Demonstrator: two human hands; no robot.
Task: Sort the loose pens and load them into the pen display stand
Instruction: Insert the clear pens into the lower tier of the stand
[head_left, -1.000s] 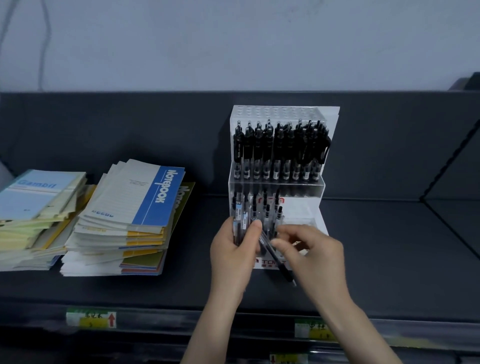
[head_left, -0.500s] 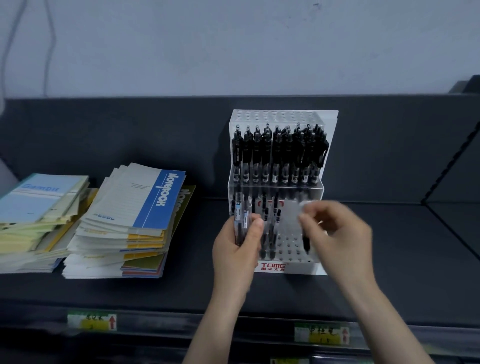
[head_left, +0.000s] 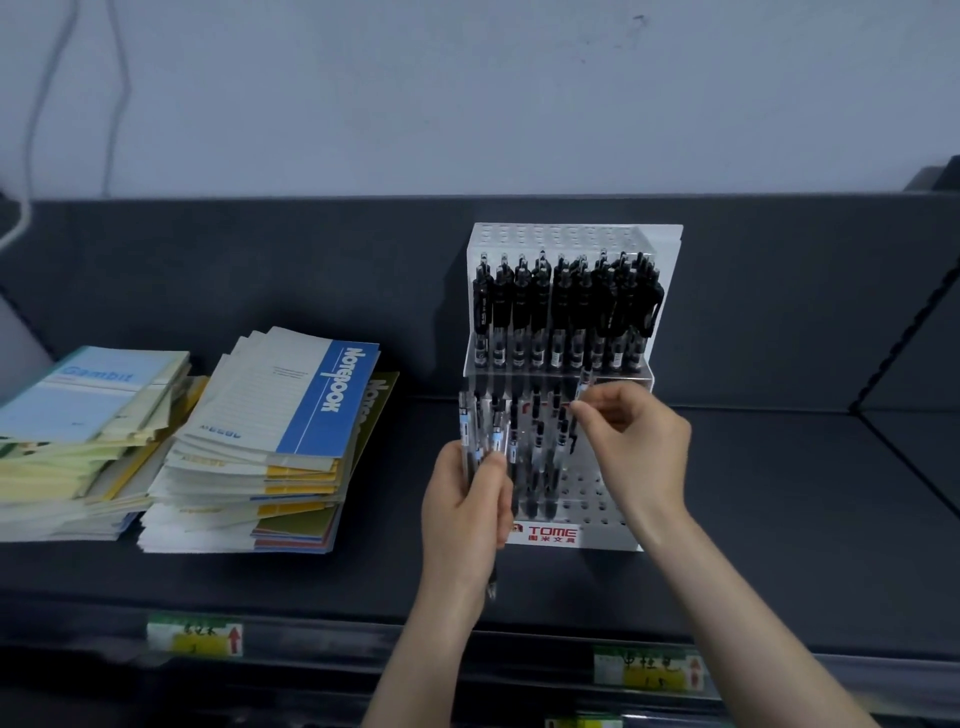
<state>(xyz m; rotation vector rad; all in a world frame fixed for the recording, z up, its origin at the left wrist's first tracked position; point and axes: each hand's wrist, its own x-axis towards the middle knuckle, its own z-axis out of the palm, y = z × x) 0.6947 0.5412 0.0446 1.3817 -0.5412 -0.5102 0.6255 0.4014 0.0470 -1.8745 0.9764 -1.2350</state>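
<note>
**Pen held over the lower tier: risks and materials**

A single pen (head_left: 586, 379) is pinched near its top between the thumb and fingertips of the right hand (head_left: 639, 447). It is held roughly upright above the lower tier of the pen display stand (head_left: 571, 236), which stands on the dark shelf (head_left: 779, 493), just right of its middle. A bundle of loose pens (head_left: 485, 431) is gripped in the curled left hand (head_left: 465, 514), just beside the stand's front left corner.

Several failures can be foreseen. If the tip is not lined up with one of the empty holes (head_left: 592, 493) at the right of the lower tier, it may be skidded across the smooth plastic or jammed against the seated pens (head_left: 540, 467). The stand looks light, so it could be tipped or slid along the shelf by a sideways push. Slick, slim barrels might be let slip from the bundle and lost over the shelf's front edge.

The stand appears to be made of clear acrylic with a white perforated back, stepped in two tiers. Its upper row (head_left: 566, 312) is filled with black-gripped pens. The barrels are thin, round and partly transparent. Stacks of matte paper notebooks (head_left: 291, 415) are piled toward the shelf's left edge.
</note>
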